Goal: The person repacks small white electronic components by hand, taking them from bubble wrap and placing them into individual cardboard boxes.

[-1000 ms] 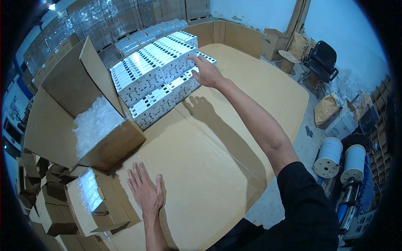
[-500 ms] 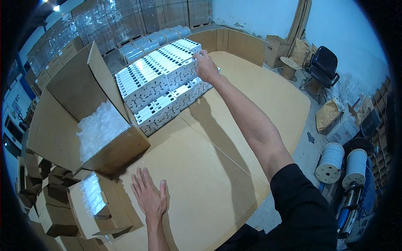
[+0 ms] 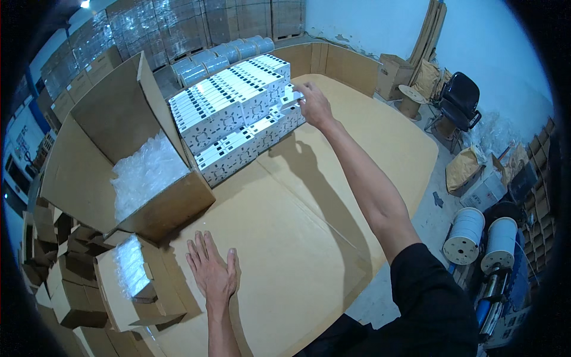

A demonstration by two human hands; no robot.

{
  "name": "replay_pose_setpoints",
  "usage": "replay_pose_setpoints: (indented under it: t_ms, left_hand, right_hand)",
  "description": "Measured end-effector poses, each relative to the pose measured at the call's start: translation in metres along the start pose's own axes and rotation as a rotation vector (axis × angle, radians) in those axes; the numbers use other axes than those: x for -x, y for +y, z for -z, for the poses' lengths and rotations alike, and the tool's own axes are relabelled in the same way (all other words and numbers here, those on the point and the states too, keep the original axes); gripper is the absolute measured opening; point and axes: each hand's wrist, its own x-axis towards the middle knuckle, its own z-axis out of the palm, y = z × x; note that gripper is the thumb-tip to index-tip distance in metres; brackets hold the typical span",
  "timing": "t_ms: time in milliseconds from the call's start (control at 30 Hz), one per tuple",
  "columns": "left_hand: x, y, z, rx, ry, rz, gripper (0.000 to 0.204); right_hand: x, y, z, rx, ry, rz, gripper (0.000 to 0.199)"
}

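Note:
My right hand [image 3: 315, 106] reaches to the right end of a two-layer stack of slim white boxes [image 3: 220, 119] with black patterned fronts. Its fingers pinch one white box [image 3: 289, 96], which sticks out from the upper row above the lower layer. The hand hides part of that box. My left hand [image 3: 212, 268] lies flat on the cardboard-covered table [image 3: 285, 238], fingers stretched, holding nothing. Just left of it stands a small open carton [image 3: 169, 291] with a bubble-wrapped bundle [image 3: 134, 271] inside.
A large open carton [image 3: 172, 205] holding clear bubble wrap [image 3: 148, 172] stands left of the stack. A cardboard edging [image 3: 348, 65] lines the table's far side. Off to the right are a black chair [image 3: 461, 98] and white cable spools [image 3: 464, 235]. Several cartons [image 3: 74, 297] fill the lower left.
My right hand has moved slightly right, drawing one white box partly out of the upper row. My left hand stays on the table. The view has shifted a little.

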Motion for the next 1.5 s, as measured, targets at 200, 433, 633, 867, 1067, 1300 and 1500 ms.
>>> replay_pose_setpoints:
  t_ms: [200,433,633,867,1067,1300,1500]
  left_hand:
    - [-0.001,-0.010,-0.002,0.097,0.086,-0.043,0.068]
    - [0.003,-0.032,-0.001,0.692,0.282,0.022,0.047]
    - [0.009,-0.039,0.009,1.330,0.156,0.200,0.033]
    - [0.001,-0.052,0.005,1.376,0.286,0.167,0.025]
    - [-0.005,-0.047,0.006,1.301,0.303,0.154,0.033]
    - [-0.009,-0.061,-0.002,0.991,0.350,0.078,0.039]
    - [0.000,-0.058,0.008,0.890,0.284,0.154,0.036]
  right_hand:
    - [0.076,-0.062,0.022,-0.278,0.148,0.098,0.035]
    - [0.182,-0.197,0.017,-0.710,-0.194,-0.160,0.035]
    - [0.216,-0.262,0.012,-0.849,-0.413,-0.029,0.033]
    - [0.240,-0.261,-0.029,-1.380,-0.361,-0.080,0.029]
    - [0.236,-0.254,-0.044,-1.172,-0.561,-0.265,0.026]
    - [0.230,-0.262,-0.040,-0.987,-0.501,-0.177,0.036]
    - [0.233,-0.260,-0.038,-0.987,-0.507,-0.154,0.036]
